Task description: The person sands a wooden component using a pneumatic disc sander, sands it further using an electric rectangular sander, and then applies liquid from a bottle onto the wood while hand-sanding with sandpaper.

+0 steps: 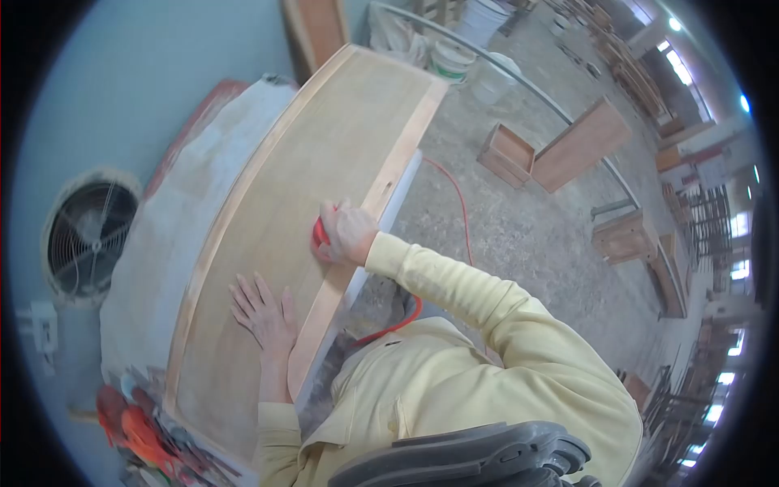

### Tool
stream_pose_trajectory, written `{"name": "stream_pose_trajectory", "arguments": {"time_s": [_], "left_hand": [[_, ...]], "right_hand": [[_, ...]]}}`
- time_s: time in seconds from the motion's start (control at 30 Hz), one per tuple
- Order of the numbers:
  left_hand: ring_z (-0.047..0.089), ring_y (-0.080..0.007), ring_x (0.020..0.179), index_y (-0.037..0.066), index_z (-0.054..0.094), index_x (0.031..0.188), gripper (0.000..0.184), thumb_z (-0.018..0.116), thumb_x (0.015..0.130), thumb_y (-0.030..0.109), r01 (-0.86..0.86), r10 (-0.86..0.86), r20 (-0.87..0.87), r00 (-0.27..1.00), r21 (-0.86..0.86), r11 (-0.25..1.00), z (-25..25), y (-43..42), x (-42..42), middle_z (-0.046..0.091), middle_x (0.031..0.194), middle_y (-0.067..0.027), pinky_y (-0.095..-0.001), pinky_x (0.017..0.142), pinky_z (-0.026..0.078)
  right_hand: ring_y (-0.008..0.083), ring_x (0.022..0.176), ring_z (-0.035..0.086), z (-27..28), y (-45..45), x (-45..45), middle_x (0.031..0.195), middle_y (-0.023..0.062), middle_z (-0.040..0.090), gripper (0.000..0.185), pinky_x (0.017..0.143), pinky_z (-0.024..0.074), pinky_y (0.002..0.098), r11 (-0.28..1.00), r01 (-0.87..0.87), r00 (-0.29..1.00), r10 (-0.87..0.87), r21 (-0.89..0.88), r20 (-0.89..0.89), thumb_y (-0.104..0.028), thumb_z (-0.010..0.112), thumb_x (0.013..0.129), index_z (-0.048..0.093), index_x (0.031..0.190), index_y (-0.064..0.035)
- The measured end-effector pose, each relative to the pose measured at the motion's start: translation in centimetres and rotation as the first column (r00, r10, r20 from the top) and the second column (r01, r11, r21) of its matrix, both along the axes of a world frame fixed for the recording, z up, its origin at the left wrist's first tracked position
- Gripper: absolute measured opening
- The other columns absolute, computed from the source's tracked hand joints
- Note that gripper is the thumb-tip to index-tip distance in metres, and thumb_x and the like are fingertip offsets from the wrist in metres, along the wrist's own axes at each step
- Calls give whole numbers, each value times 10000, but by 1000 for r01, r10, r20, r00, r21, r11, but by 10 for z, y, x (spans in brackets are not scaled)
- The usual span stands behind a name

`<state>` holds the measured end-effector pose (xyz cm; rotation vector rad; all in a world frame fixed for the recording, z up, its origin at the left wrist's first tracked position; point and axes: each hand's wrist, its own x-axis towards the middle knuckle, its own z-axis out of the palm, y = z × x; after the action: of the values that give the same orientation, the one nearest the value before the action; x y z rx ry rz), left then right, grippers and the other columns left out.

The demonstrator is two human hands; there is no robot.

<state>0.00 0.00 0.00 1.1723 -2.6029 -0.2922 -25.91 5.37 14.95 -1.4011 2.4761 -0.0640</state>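
The panel (280,203) occupies the centre of the frame, running from the upper centre to the lower left on a whitish desk (166,243) that shows beside it. It is a long wooden piece with a flat, matt, tan-grey field and fine, faint grain. A paler, pinkish strip borders each long side: the left strip (230,214) and the right strip (411,140). The right strip carries a small, oblong slot (386,188) above the right hand. Both long sides appear bowed; whether this is the panel's shape or the lens cannot be determined. The upper end is cut straight across. The right hand (350,233) is on the panel near its right side, at the centre of the frame, with its fingers wrapped over a red, rounded tool (320,233) that is partly hidden by the hand. The left hand (266,319) lies palm down on the tan-grey field, lower left of the tool; its fingers are spread and released. A red hose (462,195) curves over the grey floor (519,223) to the right of the panel; its connection to the tool is not visible. A round fan (96,243) is set in the wall (174,61) at the left of the frame.
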Motion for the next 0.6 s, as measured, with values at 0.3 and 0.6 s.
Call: {"name": "stream_pose_trajectory", "arguments": {"time_s": [0.3, 0.6], "left_hand": [[108, -562, 1644, 8, 248, 1727, 816, 504, 1124, 495, 12, -7, 285, 959, -17, 1000, 69, -49, -150, 148, 1792, -317, -738, 1263, 163], [142, -547, 1642, -39, 293, 1696, 771, 507, 1126, 433, 145, -136, 255, 957, -18, 989, 74, -56, -323, 197, 1766, -351, -685, 1302, 145]], "right_hand": [[468, 974, 751, -43, -24, -159, 1145, 348, 690, 600, 871, 625, 503, 974, -85, 983, 116, -209, 143, -260, 794, 834, 536, 1257, 76], [471, 943, 760, 1, 25, -429, 1128, 329, 689, 687, 827, 632, 514, 967, 200, 978, -187, -160, 88, -340, 838, 774, 566, 1257, 65]]}}
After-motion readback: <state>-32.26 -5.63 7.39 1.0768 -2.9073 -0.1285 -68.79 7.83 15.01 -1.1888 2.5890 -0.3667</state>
